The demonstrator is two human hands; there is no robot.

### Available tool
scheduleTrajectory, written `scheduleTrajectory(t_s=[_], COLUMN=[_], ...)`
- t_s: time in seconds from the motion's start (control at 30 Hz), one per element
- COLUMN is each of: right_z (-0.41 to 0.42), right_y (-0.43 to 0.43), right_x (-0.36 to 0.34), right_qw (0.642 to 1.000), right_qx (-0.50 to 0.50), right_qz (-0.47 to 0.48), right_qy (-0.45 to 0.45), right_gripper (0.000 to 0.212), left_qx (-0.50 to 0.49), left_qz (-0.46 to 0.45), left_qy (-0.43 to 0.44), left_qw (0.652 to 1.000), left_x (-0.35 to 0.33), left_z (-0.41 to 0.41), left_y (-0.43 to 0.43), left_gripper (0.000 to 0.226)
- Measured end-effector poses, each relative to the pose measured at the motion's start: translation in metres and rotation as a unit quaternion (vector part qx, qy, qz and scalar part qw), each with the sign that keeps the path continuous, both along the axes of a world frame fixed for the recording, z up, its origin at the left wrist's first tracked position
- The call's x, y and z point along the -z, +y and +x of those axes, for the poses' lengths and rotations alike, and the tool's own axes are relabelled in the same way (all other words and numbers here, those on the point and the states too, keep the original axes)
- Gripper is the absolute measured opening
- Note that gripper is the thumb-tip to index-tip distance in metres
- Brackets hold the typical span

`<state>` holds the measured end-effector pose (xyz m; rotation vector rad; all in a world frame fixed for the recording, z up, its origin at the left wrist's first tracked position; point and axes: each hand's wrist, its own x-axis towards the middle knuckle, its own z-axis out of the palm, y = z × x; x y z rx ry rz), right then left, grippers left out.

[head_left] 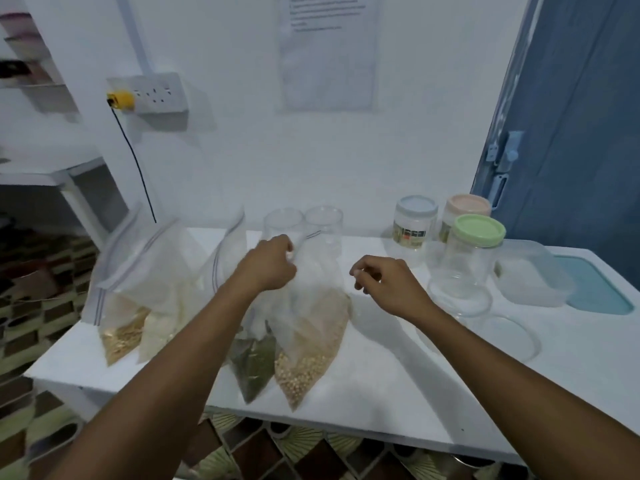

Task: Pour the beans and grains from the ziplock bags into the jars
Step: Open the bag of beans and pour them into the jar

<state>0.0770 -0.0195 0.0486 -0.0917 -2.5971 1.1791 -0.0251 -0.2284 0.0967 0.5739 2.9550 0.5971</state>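
Several ziplock bags lie on the white table (381,393). A bag of tan beans (308,358) sits in the middle, and my left hand (270,265) pinches its top edge near the zip. My right hand (384,282) hovers just right of that bag with loosely curled fingers, holding nothing. A bag of dark green grains (254,362) lies under the tan one. Further left are a bag of white grains (159,327) and a bag of yellow-brown grains (121,337). Two open clear jars (304,223) stand behind the bags.
At the right stand a green-lidded clear jar (474,251), a blue-lidded jar (414,223) and a pink-lidded jar (465,211). A clear box on a teal lid (588,289) is at far right. Loose clear lids (498,337) lie near my right arm. A wall is close behind.
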Motion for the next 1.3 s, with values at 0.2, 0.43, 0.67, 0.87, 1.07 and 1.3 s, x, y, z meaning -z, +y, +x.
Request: scheduleTrajectory(t_s=[0.2, 0.43, 0.67, 0.87, 1.07, 1.3], right_z=[-0.012, -0.017, -0.02, -0.023, -0.024, -0.028], right_y=[-0.027, -0.035, -0.044, -0.045, -0.04, -0.033], right_x=[-0.036, -0.043, -0.048, -0.049, -0.047, -0.039], right_qw=[0.954, 0.926, 0.917, 0.921, 0.906, 0.888], right_qx=[0.029, 0.032, 0.049, 0.036, -0.018, -0.021], right_qz=[-0.261, -0.348, -0.371, -0.366, -0.405, -0.443], right_qy=[-0.143, -0.145, -0.136, -0.132, -0.125, -0.118], right_gripper=[0.047, 0.025, 0.03, 0.022, 0.015, 0.009], left_qx=[0.177, 0.069, 0.076, 0.111, 0.112, 0.13], left_qz=[0.263, 0.368, 0.339, 0.326, 0.347, 0.369], left_qy=[-0.246, -0.274, -0.24, -0.21, -0.255, -0.283], left_qw=[0.916, 0.886, 0.906, 0.915, 0.895, 0.876], left_x=[-0.007, 0.002, -0.001, 0.0, -0.003, 0.001], left_z=[0.023, 0.02, 0.013, 0.012, 0.009, 0.003], left_y=[0.01, 0.016, 0.017, 0.011, 0.012, 0.018], left_gripper=[0.024, 0.026, 0.024, 0.02, 0.038, 0.032])
